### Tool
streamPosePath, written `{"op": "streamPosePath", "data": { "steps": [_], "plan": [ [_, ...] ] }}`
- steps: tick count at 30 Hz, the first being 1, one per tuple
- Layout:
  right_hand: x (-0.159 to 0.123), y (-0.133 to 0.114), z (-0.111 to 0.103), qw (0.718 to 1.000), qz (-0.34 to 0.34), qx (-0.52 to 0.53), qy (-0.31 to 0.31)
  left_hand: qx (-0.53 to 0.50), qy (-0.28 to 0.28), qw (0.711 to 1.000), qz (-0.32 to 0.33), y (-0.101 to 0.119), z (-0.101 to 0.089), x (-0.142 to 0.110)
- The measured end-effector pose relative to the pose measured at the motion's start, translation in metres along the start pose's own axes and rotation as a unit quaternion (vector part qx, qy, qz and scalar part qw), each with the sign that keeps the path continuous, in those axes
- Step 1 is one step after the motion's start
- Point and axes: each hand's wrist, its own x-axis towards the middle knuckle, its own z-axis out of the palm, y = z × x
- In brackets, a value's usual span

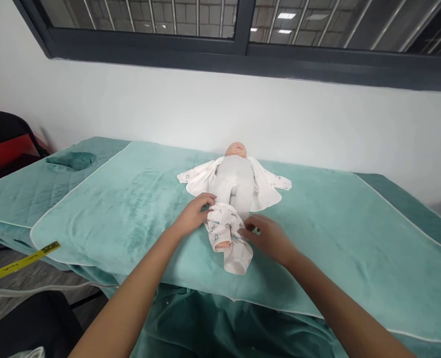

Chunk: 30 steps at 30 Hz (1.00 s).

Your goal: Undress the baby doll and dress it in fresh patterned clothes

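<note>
in the head view, the doll [235, 173] lies on its back on the green bed [328, 233]. the patterned pants [225, 217] are bunched around its lower legs. the left hand [194, 214] has its grip pinched on their top edge; the right hand [271, 238] pinches the other side. the pants look light, soft and floppy, so the top edge seems best to hold.

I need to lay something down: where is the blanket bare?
Right: a wide patch of blanket, between the shirt, right forearm and the right end of the bed. Left: another, between shirt, left forearm and the blanket's left edge. Crowded: the middle, where the doll lies, left hand and right hand touching its trousers.
</note>
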Motion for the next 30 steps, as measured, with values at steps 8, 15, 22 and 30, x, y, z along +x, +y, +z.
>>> {"op": "streamPosePath", "data": {
  "steps": [8, 15, 22, 30],
  "plan": [
    [-0.004, 0.033, -0.009, 0.941, -0.013, 0.299, -0.158, -0.051, 0.180, 0.977, -0.098, -0.012, 0.030, 0.008],
    [0.002, 0.069, -0.031, 0.929, 0.027, 0.336, -0.155, 0.010, 0.280, 0.948, -0.151, -0.027, 0.034, 0.020],
    [0.003, 0.094, -0.012, 0.884, 0.087, 0.457, -0.044, -0.013, 0.229, 0.963, -0.139, -0.038, 0.031, 0.016],
    [0.053, 0.065, 0.010, 0.856, 0.082, 0.496, 0.121, -0.153, 0.160, 0.963, -0.154, -0.039, 0.030, 0.015]
  ]
}}
